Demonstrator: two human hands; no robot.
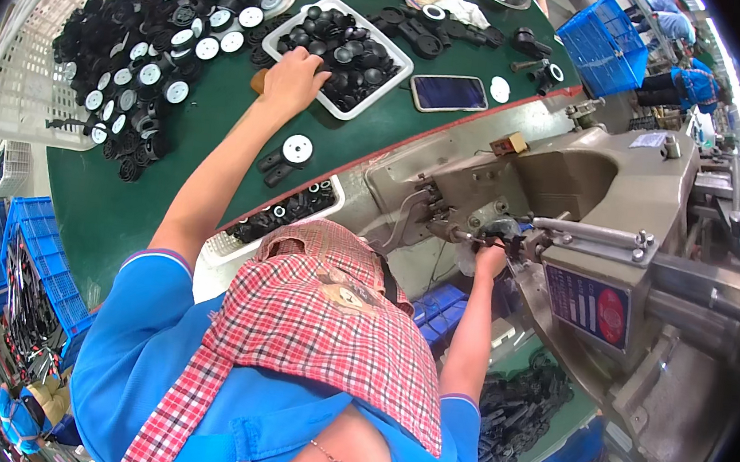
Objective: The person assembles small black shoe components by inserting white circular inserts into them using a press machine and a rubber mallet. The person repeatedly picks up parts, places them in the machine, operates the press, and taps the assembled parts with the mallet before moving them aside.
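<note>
My left hand (pixel 294 77) reaches to the near-left corner of a white tray (pixel 399 54) filled with small black round parts (pixel 345 49). Its fingers curl over the rim onto those parts, hiding whether one is held. My right hand (pixel 490 260) is closed around a small dark part (pixel 496 240) at the working point of a beige press machine (pixel 571 175). A black bracket with a white disc (pixel 290 154) lies on the green table (pixel 212 118) between the tray and me.
A big heap of black-and-white wheel parts (pixel 151 50) spills from a white basket (pixel 23 86) at left. A phone (pixel 448 92) lies right of the tray. Blue crates (pixel 604 41) stand far right and at lower left (pixel 33 256). Black parts (pixel 518 406) pile below the machine.
</note>
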